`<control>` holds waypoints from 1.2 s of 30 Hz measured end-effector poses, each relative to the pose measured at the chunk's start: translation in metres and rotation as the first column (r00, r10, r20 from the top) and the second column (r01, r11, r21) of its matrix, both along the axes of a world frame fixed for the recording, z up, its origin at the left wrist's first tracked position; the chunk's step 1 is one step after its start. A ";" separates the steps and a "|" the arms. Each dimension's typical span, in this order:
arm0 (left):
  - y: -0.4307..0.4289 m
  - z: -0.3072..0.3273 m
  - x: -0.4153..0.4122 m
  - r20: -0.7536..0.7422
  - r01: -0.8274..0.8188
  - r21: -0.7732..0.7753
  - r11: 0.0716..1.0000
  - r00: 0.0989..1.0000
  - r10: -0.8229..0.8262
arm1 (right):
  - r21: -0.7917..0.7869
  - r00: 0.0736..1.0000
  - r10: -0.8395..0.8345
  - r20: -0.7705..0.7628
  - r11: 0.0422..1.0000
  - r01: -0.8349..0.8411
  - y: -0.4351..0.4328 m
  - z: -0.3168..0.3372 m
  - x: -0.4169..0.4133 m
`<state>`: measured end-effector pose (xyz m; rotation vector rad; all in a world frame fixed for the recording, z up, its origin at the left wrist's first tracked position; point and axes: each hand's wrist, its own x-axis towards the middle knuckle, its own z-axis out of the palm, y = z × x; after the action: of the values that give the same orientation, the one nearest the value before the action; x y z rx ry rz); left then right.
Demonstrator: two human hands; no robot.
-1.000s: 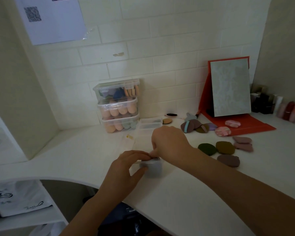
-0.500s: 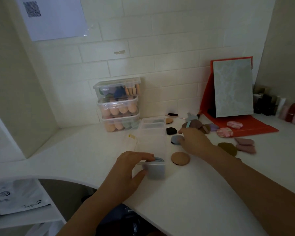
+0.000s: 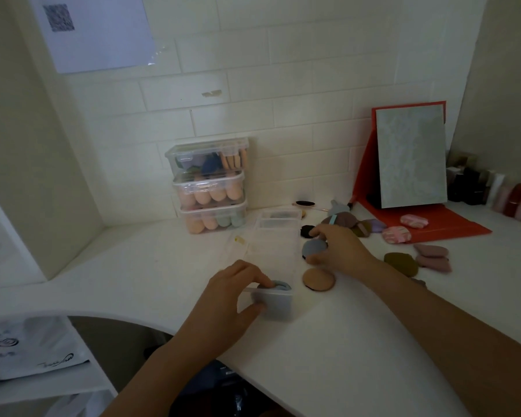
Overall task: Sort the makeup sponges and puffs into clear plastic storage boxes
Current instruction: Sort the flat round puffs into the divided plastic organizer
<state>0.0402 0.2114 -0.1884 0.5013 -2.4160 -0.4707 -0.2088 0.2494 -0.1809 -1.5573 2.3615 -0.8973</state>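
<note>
Room: a white counter (image 3: 328,341) runs into a corner of pale tiled wall (image 3: 283,85); the light is dim, and a paper sheet (image 3: 97,31) hangs high on the left.
Head view, around: a stack (image 3: 211,188) of three lidded clear boxes holding peach and blue-green sponges stands against the wall behind my open box (image 3: 271,251). To the right a mirror (image 3: 409,155) leans on a red stand (image 3: 451,224), with bottles (image 3: 494,191) beyond.
In the way: a tan puff (image 3: 318,279) lies flat just beside the box's right wall, between my hands. A black puff (image 3: 306,231) sits just past my right fingertips.
Loose puffs: a brown pile (image 3: 343,219), pink ones (image 3: 396,234), an olive one (image 3: 400,263) and mauve ones (image 3: 432,255) lie further right.
Left hand (image 3: 226,299): fingers curl over the box's near rim, thumb against its near wall, gripping it. My fingertips rest on the blue-grey puffs (image 3: 283,286) packed in that end.
Right hand (image 3: 340,251): palm down, right of the box, thumb and fingers pinching the grey puff (image 3: 313,247) by its edges, its face tilted toward me. I cannot tell whether it touches the counter.
Materials: the box is long, thin, clear plastic; the puffs are round, soft and matte.
</note>
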 end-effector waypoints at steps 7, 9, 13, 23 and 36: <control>0.001 -0.005 0.000 0.000 -0.051 -0.037 0.998 0.999 0.051 | -0.192 0.982 0.022 0.187 0.981 0.015 0.005 0.021 0.000; 0.001 -0.004 -0.001 0.032 -0.052 -0.038 0.998 0.998 0.053 | -0.269 0.975 0.079 0.206 0.963 -0.021 0.004 0.028 0.005; 0.000 -0.004 -0.001 0.054 -0.069 -0.030 0.997 0.996 0.070 | -0.335 0.991 0.122 0.046 0.937 -0.100 0.007 0.046 0.022; 0.001 -0.003 0.000 0.047 -0.054 -0.034 0.998 0.997 0.055 | -0.205 0.951 0.307 -0.050 0.928 -0.310 0.023 0.081 0.061; 0.003 0.009 -0.004 0.081 -0.016 -0.023 1.000 0.997 0.018 | 0.257 0.808 0.513 -0.289 0.855 -0.451 0.027 0.080 0.070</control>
<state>0.0363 0.2146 -0.1797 0.5404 -2.4895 -0.4225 -0.1387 0.2759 -0.1009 -2.2392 1.9894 -0.3047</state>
